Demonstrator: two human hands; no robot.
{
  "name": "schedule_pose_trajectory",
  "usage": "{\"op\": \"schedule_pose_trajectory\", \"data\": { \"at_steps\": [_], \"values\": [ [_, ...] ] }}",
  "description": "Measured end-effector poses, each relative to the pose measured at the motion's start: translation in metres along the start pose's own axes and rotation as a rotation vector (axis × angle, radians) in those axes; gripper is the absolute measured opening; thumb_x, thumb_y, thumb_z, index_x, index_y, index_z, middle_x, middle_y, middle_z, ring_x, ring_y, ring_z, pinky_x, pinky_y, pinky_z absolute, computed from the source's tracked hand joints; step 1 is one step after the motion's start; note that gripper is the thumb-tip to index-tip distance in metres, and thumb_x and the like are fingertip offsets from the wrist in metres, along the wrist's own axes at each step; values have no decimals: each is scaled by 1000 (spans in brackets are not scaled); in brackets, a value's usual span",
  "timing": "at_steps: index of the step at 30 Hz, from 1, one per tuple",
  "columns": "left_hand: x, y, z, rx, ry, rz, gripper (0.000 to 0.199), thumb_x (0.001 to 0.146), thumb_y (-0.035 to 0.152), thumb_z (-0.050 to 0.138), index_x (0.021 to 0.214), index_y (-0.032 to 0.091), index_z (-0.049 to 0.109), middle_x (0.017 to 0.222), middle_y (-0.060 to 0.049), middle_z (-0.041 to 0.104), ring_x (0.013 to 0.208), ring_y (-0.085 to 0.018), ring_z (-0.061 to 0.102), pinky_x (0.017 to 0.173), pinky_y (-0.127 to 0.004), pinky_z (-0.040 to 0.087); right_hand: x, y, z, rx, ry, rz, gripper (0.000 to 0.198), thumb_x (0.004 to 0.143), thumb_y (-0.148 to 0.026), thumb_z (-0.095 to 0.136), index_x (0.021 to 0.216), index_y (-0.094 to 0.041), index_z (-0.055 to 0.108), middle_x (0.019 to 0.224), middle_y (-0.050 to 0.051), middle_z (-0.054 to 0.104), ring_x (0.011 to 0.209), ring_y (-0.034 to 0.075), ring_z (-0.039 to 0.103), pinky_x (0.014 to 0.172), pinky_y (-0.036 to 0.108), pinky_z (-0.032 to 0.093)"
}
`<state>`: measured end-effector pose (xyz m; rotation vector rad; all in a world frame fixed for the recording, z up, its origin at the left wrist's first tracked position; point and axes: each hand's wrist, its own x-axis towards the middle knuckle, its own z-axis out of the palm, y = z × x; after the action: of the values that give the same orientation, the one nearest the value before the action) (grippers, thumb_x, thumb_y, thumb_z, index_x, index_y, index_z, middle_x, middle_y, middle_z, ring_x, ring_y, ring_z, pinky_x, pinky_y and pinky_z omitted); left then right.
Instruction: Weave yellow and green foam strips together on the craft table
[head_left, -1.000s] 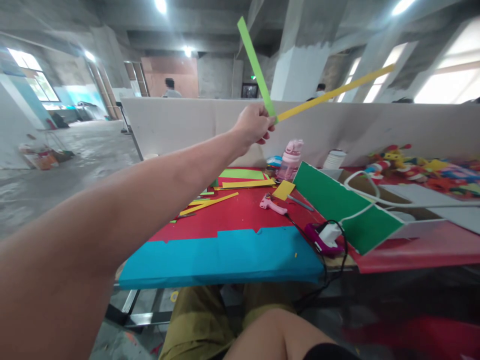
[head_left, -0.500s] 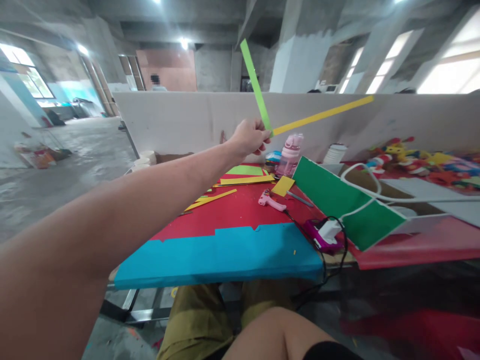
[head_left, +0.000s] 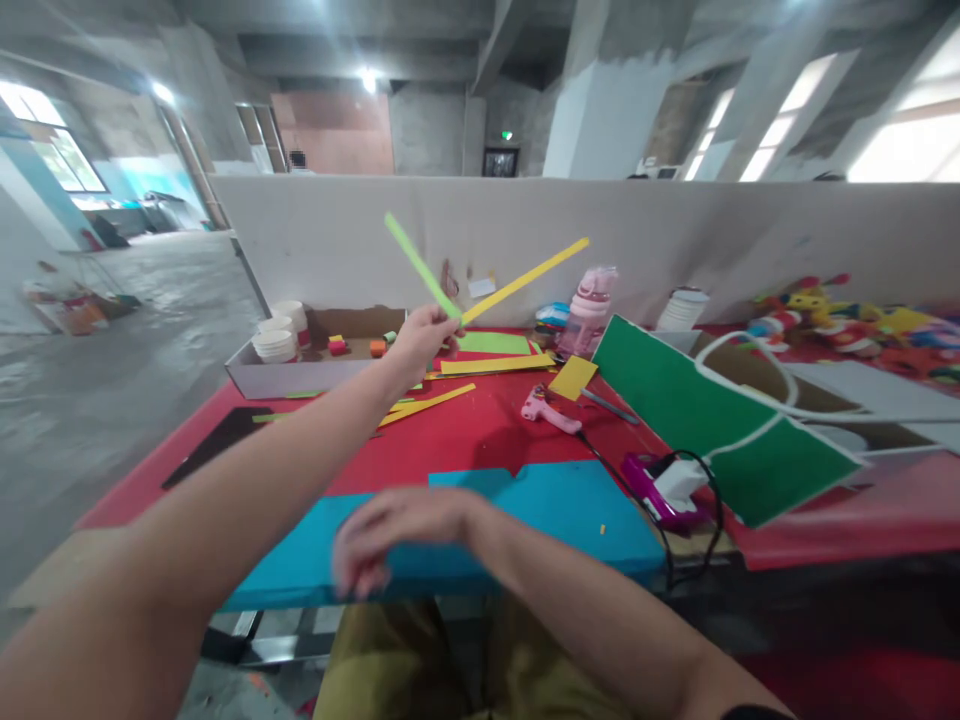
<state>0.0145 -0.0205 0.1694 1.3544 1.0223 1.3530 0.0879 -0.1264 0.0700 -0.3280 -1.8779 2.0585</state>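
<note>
Left hand (head_left: 421, 338) pinches green strip (head_left: 420, 265) and yellow strip (head_left: 525, 280) at their joined ends, held in a V over the far table (head_left: 480, 430). Right hand (head_left: 390, 535) loose, fingers spread near the blue sheet (head_left: 570, 500) (blurred). Next move likely needs a firmer two-handed hold.

a red-covered work table (head_left: 480, 430) is seen ahead, backed by a long pale cardboard partition (head_left: 675, 235). a blue foam sheet (head_left: 480, 530) is laid along the table's near edge, and the right hand (head_left: 390, 535) is held just above it. farther back, the left hand (head_left: 420, 340) is raised over the table, with a light green paper strip (head_left: 420, 265) and a yellow paper strip (head_left: 525, 280) pinched in it, spread left and right. a shallow cardboard tray (head_left: 292, 375) is placed left of that hand. a pink glue gun (head_left: 547, 410) is laid right of centre, with a pink drinking bottle (head_left: 589, 310) behind it and a green foam board (head_left: 712, 420) to its right.
</note>
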Motion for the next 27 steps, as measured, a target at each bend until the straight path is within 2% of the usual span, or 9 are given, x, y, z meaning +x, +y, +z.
{"op": "schedule_pose_trajectory", "data": {
  "at_steps": [2,4,6,8,9,11,15,20,27],
  "values": [
    [0,-26,-19,-102,101,-18,20,79,18,62,68,17,45,61,2,59,43,-6,49,46,-19,41,-6,-5,-50,44,45,35,34,77,-47,64,79,-13,66,69,2,64,56,12,57,48,20,43],
    [-1,-54,-32,-186,238,-12,22,78,21,63,67,17,44,59,3,57,45,-6,50,48,-18,42,-10,0,-101,146,473,-100,26,71,-41,65,67,-16,61,58,-1,58,45,7,46,40,18,31],
    [-3,-82,-37,-218,293,-28,23,75,24,66,68,17,45,57,4,55,44,-5,48,47,-18,40,-11,15,-138,220,872,-221,20,64,-32,66,58,-18,54,52,-3,54,43,7,42,40,18,30],
    [-7,-108,-36,-210,213,-53,25,72,27,70,68,16,47,57,3,56,45,-6,49,48,-18,41,-11,33,-157,334,1051,-290,17,61,-28,64,56,-19,51,52,-4,52,45,7,44,44,19,35],
    [-9,-120,-34,-204,167,-65,27,70,29,71,68,16,48,58,3,57,46,-6,50,49,-19,42,-10,40,-160,382,1071,-298,14,60,-28,64,59,-19,53,55,-3,54,47,8,46,47,20,39],
    [-14,-137,-30,-207,108,-85,29,68,32,73,69,16,49,60,2,59,47,-7,51,50,-19,43,-9,49,-157,408,978,-286,13,56,-23,64,67,-19,59,67,-1,62,55,10,53,57,24,46],
    [-24,-152,-24,-156,-19,-115,30,67,35,73,67,16,50,56,1,57,44,-7,50,45,-19,40,-8,49,-145,345,799,-224,24,54,-19,71,77,-18,63,73,0,65,63,11,59,61,24,48],
    [-28,-153,-23,-91,-102,-200,30,65,34,75,67,15,52,55,0,58,45,-9,52,43,-19,39,-6,50,-145,223,839,-202,29,60,-32,78,78,-16,62,61,-2,61,54,9,56,53,21,47],
    [-28,-155,-21,-189,-103,-223,31,68,41,73,70,15,56,56,1,56,48,-8,51,49,-20,44,-4,54,-146,220,938,-226,35,57,-39,81,76,-16,62,61,0,63,57,12,61,62,26,55]
  ]
}}
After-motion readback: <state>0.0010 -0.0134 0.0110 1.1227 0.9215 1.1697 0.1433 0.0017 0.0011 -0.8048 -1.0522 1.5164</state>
